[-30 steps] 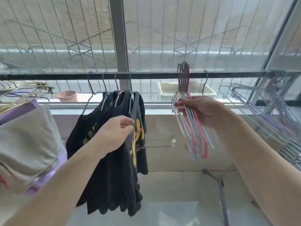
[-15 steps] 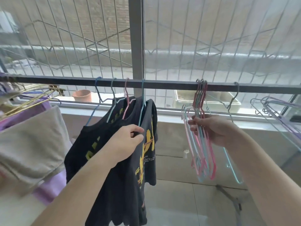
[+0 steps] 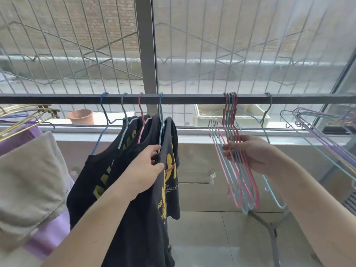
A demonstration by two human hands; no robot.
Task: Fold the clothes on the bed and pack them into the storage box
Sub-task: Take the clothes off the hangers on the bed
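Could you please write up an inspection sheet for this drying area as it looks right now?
Surface: pale tiled floor below; no bed or storage box in view.
Job's things: black printed T-shirts hang on coloured hangers from the dark rail.
Clutter: bunch of empty pink and blue hangers on the rail; more empty hangers at right; grey and purple laundry at left.
Hands: left hand pinches the front T-shirt near its neckline; right hand grips the empty hanger bunch.
Cables: nothing seen.
Surroundings: window with metal grille, brick wall beyond, terracotta pot on the sill.
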